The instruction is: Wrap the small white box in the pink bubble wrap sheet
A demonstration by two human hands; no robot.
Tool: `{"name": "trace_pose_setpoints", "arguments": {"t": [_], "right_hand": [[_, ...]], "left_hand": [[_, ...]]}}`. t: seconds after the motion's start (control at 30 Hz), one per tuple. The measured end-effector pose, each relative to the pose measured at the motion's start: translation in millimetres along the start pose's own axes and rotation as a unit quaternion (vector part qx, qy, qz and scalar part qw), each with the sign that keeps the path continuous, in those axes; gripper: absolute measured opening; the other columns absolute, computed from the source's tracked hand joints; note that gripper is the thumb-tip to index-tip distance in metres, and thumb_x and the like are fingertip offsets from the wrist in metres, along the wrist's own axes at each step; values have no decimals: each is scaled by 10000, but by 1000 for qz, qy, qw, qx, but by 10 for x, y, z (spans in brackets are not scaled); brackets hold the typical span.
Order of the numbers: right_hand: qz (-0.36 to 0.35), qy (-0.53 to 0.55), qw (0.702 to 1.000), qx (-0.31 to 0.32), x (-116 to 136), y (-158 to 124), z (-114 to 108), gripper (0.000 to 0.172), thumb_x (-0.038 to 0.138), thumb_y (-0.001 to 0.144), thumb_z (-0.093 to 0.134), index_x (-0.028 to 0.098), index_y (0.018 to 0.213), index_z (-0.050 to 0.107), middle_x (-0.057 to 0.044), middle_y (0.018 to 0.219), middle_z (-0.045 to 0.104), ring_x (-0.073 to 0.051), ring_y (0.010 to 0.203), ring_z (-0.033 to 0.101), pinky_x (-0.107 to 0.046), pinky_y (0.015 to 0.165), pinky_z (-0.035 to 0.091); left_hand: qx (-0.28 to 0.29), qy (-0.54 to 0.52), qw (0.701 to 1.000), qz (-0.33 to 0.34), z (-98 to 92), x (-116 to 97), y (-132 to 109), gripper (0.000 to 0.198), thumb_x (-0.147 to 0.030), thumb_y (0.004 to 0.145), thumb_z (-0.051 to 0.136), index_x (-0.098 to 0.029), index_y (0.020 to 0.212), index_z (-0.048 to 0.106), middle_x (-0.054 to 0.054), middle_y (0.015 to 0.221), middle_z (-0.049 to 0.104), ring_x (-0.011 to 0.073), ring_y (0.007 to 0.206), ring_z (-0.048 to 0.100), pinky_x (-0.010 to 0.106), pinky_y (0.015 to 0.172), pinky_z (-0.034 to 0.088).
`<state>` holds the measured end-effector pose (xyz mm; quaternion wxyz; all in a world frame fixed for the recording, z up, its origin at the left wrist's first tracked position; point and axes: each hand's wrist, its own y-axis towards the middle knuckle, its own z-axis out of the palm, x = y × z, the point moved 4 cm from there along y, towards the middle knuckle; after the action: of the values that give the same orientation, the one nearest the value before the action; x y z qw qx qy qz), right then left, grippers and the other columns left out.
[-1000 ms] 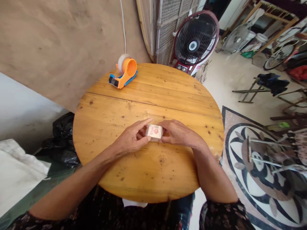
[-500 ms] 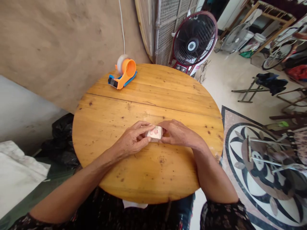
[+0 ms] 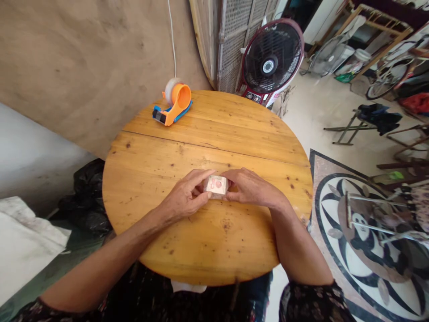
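A small whitish box (image 3: 216, 184) with reddish printing on its top is at the middle of the round wooden table (image 3: 214, 243). My left hand (image 3: 188, 192) grips its left end, thumb at the near corner and fingers along the far side. On the right end, my right hand (image 3: 248, 187) closes with its thumb in front and fingers behind. The box's ends are partly hidden by my fingers. Whether it rests on the tabletop or is slightly raised, I cannot tell.
An orange and blue tape dispenser (image 3: 176, 105) with a roll of clear tape stands at the table's far left. Behind the table is a dark red fan (image 3: 268, 67). Black plastic bags (image 3: 85, 197) lie left of the table. A folding stool (image 3: 355, 125) stands to the right.
My left forefinger has lifted off the top of the box and moved to its far edge, so more red printing shows. My right hand has hardly moved.
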<state>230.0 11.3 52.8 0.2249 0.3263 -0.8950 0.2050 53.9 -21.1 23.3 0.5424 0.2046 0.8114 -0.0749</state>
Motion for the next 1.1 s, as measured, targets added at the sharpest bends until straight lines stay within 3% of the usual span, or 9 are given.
{"name": "trace_pose_setpoints", "arguments": {"t": [0.2,0.53,0.67,0.77,0.9,1.0,1.1], "right_hand": [[1,-7,1000,2,5,-11,-12,229,337,804,632,180,970,620,-43,884,660,-168,783,564,-262,693,344],[-8,-17,1000,6,39,3,-27,263,384,818,625,175,977,628,-48,893,669,-175,784,575,-270,696,364],[-3,-10,1000,11,-54,-22,-49,555,529,747,679,183,1172,591,-59,946,671,-201,821,592,-294,722,385],[16,-11,999,28,-132,-56,-82,746,626,693,681,176,1269,536,-57,921,668,-205,796,596,-303,713,391],[26,-28,998,43,-149,-73,-106,539,594,707,683,188,1057,630,-36,850,661,-181,739,576,-281,672,363],[20,-36,998,39,-114,-50,-94,373,525,726,687,179,852,629,-19,783,645,-153,689,547,-262,643,330],[26,-37,999,25,-79,-20,-69,291,455,744,677,174,782,615,-9,731,627,-130,647,516,-248,610,300]], "left_hand": [[13,18,1000,9,-1,-1,-4,431,-225,839,551,-216,1269,567,103,1274,507,146,900,597,220,663,529],[-5,29,999,27,26,6,8,395,-218,813,549,-198,1204,603,109,1236,532,168,929,595,241,685,530],[-19,8,1000,-16,5,12,-14,562,-243,781,594,-210,1327,463,111,1216,528,143,811,596,239,630,527],[-27,10,998,-48,-27,18,-27,644,-264,758,624,-191,1359,403,84,1063,569,129,716,588,234,579,506],[-28,13,996,-84,-52,18,-26,565,-277,769,612,-151,1299,461,48,908,590,104,610,557,217,518,461],[-27,14,997,-77,-41,26,-13,488,-318,782,613,-149,1231,522,71,972,611,120,665,580,220,537,470],[-26,26,998,-55,-26,48,1,434,-340,795,608,-164,1189,562,79,1032,609,135,731,593,236,590,500]]}}
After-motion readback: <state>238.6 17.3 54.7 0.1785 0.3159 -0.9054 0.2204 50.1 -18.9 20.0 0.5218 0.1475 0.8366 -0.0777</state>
